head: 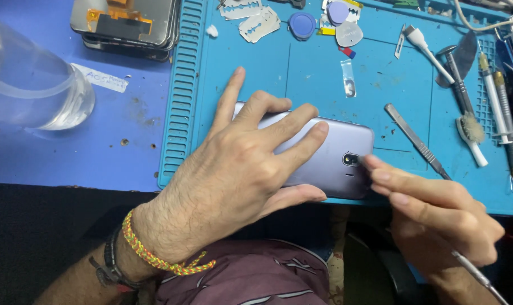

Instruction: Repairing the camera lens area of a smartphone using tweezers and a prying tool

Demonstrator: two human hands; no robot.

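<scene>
Clutter is spread across the blue mat (239, 73): razor blades (259, 24), plastic picks (348, 34), a scalpel (417, 140), a brush (471, 133) and syringes (494, 96); a clear bottle (33, 85) lies to the left. A lilac phone (335, 152) is pinned face down near the mat's front edge by the left hand (239, 169), fingers spread flat. A thin metal tool (477, 274) is pinched in the curled right hand (437, 209), fingertips beside the camera lens (351, 160).
</scene>
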